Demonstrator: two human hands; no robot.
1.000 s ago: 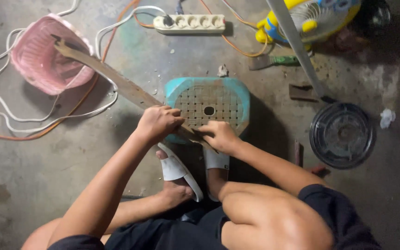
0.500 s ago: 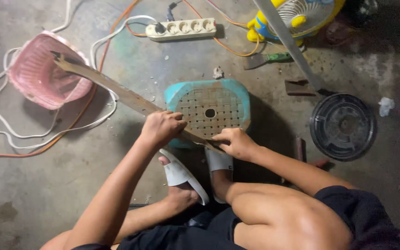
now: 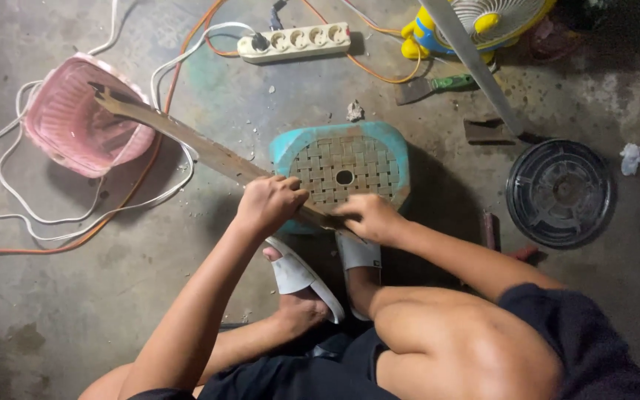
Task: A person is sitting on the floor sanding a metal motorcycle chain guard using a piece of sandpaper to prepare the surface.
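Rusty, flat metal is what you are gripping: a long, narrow blade (image 3: pixel 187 141) with a dull brown, pitted surface, which is running diagonally from the upper left of the frame down to the centre. Your left hand (image 3: pixel 270 204) is closing into a full fist around the blade just left of centre, knuckles up. Your right hand (image 3: pixel 368 217) is wrapping shut around the blade's lower end, where it is lying across the near edge of the stool (image 3: pixel 344 167). That stool is teal plastic, squarish with rounded corners, its top moulded in a woven lattice with a round hole in the middle, and it is sitting on the floor (image 3: pixel 75 311) at the centre of the frame. The blade's far tip, jagged and notched, is reaching over the rim of a pink plastic basket (image 3: pixel 75 122) in the upper left, though you cannot tell whether it is touching it.

Your feet are resting in white slide sandals (image 3: pixel 301 278) just below the stool. White and orange cables (image 3: pixel 53 230) are looping over the rough, stained concrete floor around the basket. A cream power strip (image 3: pixel 294 42) is lying at the top centre. A round black ribbed grille (image 3: pixel 559 192) is lying flat at the right, and a yellow and blue fan (image 3: pixel 483 22) is standing at the upper right.
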